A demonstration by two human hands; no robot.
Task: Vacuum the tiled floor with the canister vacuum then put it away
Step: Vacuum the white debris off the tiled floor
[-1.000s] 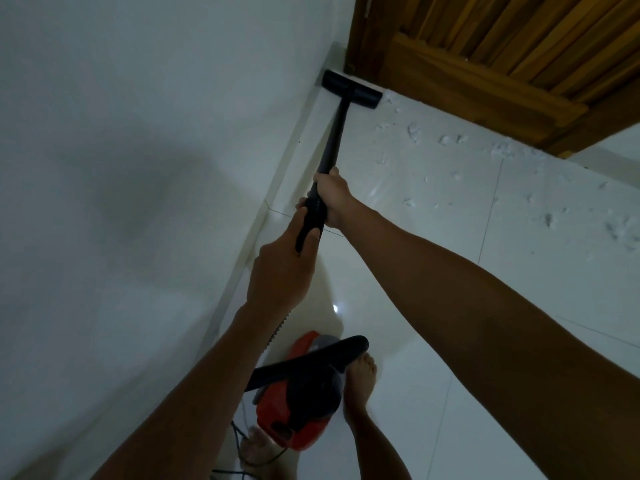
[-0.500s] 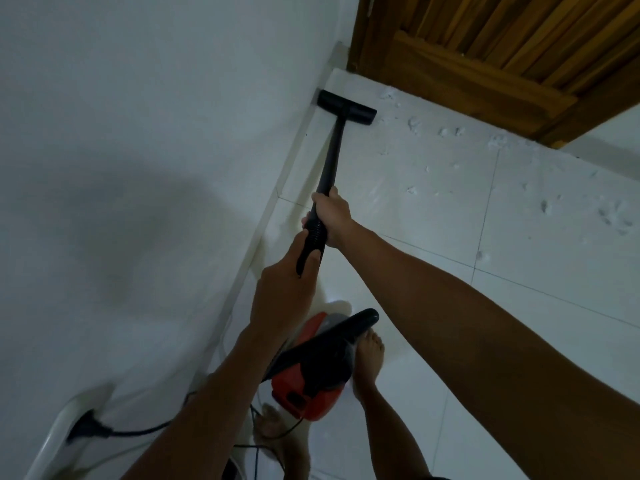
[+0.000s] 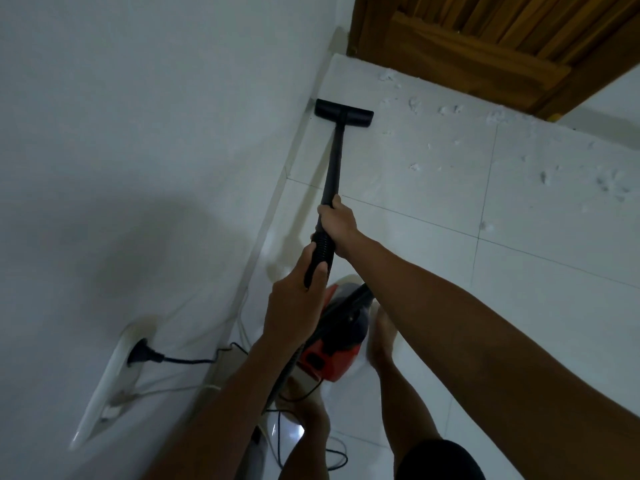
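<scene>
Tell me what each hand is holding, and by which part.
Both hold the vacuum wand. The right hand grips its lower shaft; the left hand grips the ribbed hose end behind it.

I see the floor head (image 3: 344,113) on the tiled floor (image 3: 433,209) at its left edge, against the wall (image 3: 138,133), short of the door (image 3: 485,39) at the far edge. My right hand (image 3: 337,225) sits ahead of my left hand (image 3: 294,306) on the wand (image 3: 333,161). The canister (image 3: 337,336) lies under them, a plug (image 3: 143,355) in the wall to its left.
</scene>
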